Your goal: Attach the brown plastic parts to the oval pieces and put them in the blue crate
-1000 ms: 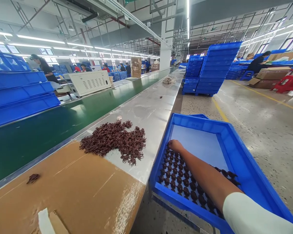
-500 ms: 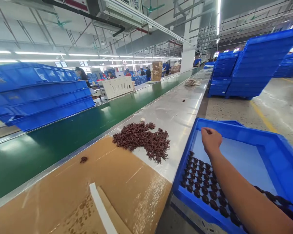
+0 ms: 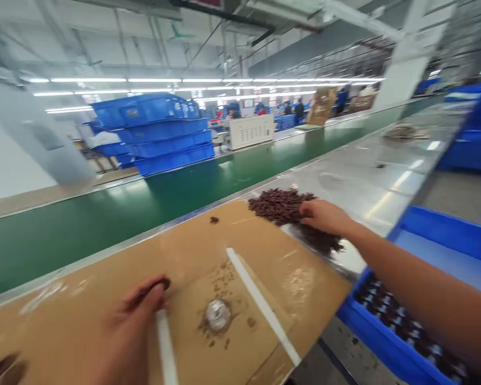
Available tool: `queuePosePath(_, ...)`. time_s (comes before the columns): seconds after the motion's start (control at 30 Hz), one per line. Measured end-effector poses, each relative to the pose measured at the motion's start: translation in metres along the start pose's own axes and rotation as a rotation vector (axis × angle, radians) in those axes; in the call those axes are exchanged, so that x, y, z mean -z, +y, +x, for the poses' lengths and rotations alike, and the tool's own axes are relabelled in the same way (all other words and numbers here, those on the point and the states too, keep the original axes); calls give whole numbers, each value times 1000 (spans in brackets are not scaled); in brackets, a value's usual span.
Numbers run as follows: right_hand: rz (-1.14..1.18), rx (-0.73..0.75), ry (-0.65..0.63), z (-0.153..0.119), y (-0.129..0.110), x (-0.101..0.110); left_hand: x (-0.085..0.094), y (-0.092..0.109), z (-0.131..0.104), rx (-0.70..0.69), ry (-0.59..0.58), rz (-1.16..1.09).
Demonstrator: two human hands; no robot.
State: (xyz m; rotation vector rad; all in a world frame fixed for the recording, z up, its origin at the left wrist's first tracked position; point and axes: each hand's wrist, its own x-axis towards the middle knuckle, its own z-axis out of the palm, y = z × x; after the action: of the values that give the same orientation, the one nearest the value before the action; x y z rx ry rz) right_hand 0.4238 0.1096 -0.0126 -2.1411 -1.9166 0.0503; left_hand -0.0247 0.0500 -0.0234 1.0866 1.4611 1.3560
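My left hand (image 3: 138, 315), low over the brown board, pinches a small dark brown piece (image 3: 166, 282) between thumb and fingers. Motion blur hides its exact kind. My right hand (image 3: 324, 216) reaches across to a heap of thin dark brown pieces (image 3: 278, 206) and touches it with closed fingertips. What those fingertips grip, if anything, I cannot make out. Between the hands, a round shiny metal piece (image 3: 218, 315) sits on the brown covered board (image 3: 192, 240) among dark smudges. Two white strips cross the board on either side of it.
Right of the bench stands a blue tray (image 3: 369, 315) with rows of dark rounded pieces. A green conveyor belt (image 3: 176, 184) runs behind the board. Beyond it are stacked blue crates (image 3: 164, 133) and a white vented box (image 3: 251, 131). A cloth (image 3: 406, 132) lies farther along the metal bench.
My right hand has moved left from above the blue tray to the dark heap. My left hand has come into view holding a dark piece. The view has turned left and down.
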Motion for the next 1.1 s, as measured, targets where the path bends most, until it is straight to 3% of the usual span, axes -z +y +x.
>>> queuePosePath(0.1, 71, -12, 34, 15, 13, 3, -11, -1, -7, 40, -98, -125)
queuePosePath(0.2, 147, -71, 134, 23, 20, 11, -16, 3, -9, 14, -94, -159)
queuePosePath(0.33, 300, -99, 166, 15, 3, 26, -12, 6, -11, 17, -126, -137)
queuePosePath(0.43, 527, -19, 51, 4, -34, 29, -11, 7, -13, 52, -157, -102)
queuePosePath(0.6, 934, 295, -242, -6, -115, 31, -14, 7, -14, 67, -151, -72)
queuePosePath(0.77, 1055, 563, -448, -8, -173, 34, -9, 1, -9, 51, -138, -3)
queuePosePath(0.93, 1175, 561, -503, -13, -189, 16, -9, 5, -9, 56, -101, -139)
queuePosePath(1.1, 1202, 556, -596, -28, -183, 1, -13, 8, -17, 136, -197, -114)
